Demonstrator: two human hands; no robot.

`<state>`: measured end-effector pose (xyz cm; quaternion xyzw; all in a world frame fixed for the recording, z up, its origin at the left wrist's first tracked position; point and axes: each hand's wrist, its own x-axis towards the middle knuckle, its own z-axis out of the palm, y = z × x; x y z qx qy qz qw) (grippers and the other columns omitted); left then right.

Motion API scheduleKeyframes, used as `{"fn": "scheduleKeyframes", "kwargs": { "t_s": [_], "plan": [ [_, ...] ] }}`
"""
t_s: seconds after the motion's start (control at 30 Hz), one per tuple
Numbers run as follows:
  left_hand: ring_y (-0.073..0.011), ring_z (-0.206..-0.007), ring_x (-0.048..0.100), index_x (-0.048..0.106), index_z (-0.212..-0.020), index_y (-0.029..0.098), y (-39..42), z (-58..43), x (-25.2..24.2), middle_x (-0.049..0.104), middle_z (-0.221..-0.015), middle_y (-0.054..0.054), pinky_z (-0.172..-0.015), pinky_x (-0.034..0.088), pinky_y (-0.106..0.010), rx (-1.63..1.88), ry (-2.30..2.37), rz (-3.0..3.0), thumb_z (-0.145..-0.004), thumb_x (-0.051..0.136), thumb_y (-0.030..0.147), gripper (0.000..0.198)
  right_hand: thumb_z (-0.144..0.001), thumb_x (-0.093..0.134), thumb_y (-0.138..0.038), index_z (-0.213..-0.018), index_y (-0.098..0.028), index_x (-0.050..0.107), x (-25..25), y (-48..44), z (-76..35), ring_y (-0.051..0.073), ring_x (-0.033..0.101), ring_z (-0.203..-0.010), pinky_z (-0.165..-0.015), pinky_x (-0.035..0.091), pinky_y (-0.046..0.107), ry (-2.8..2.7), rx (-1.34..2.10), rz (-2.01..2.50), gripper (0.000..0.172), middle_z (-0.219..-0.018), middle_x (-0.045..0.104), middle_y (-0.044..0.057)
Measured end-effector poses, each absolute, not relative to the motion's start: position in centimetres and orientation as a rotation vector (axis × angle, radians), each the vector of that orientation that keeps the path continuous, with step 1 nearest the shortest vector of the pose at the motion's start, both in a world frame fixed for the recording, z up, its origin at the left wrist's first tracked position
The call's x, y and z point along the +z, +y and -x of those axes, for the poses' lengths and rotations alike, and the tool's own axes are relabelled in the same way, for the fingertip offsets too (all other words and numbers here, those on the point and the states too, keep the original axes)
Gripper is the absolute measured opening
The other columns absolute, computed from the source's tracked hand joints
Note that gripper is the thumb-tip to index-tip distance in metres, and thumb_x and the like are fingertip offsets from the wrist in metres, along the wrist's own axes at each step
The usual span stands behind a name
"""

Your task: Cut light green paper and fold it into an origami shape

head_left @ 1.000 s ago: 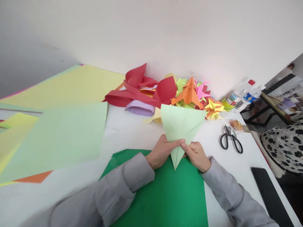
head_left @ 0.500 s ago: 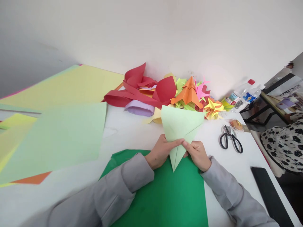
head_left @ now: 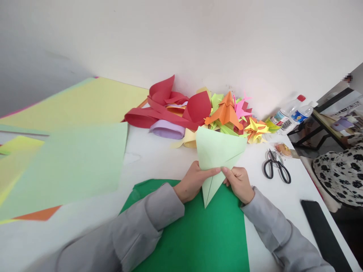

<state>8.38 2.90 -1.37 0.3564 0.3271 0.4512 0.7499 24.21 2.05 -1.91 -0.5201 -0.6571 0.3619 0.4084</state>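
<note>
Nearest, green sheet (head_left: 198, 234) on white table (head_left: 153, 162), with black slab (head_left: 320, 226) at far right. Over green sheet, folded paper (head_left: 218, 149), pale green, narrowed to a point toward the body, pinched by left hand (head_left: 194, 182) and right hand (head_left: 239, 183) alike, with thumbs on top, tips close together. Beyond, pale sheet (head_left: 85, 162) at left and scissors (head_left: 279, 167) at right; farther off, along the wall (head_left: 181, 37), red loops (head_left: 197, 109), orange model (head_left: 227, 109) and two bottles (head_left: 280, 118), left to right.

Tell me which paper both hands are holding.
The folded pale green paper, tapering to a point; the dark green sheet and the larger pale green sheet lie unheld.
</note>
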Motion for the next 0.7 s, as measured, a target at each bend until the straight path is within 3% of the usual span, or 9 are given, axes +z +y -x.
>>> {"fn": "scheduleKeyframes", "kwargs": {
  "t_s": [0.27, 0.7],
  "plan": [
    [-0.0283, -0.089, 0.066, 0.069, -0.099, 0.012, 2.9, -8.37, -1.79, 0.072, -0.097, -0.012, -0.076, 0.053, -0.039, 0.981, 0.789, -0.814, -0.061, 0.079, 0.03, 0.043, -0.078, 0.057, -0.058, -0.041, -0.017, 0.056, -2.06, 2.57, -24.71, 0.01, 0.047, -0.037, -0.038, 0.036, 0.022, -1.533, 0.907, 1.332, 0.056, -0.038, 0.054, 0.001],
    [-0.0284, -0.088, 0.067, 0.069, -0.098, 0.012, 2.93, -8.16, -1.91, 0.073, -0.095, -0.012, -0.075, 0.054, -0.038, 0.914, 0.814, -0.792, -0.059, 0.081, 0.029, 0.045, -0.075, 0.061, -0.056, -0.039, -0.016, 0.052, -1.99, 3.02, -25.18, 0.007, 0.038, -0.033, -0.035, 0.028, 0.021, -1.348, 0.997, 1.319, 0.054, -0.033, 0.045, -0.002]
  ]
}}
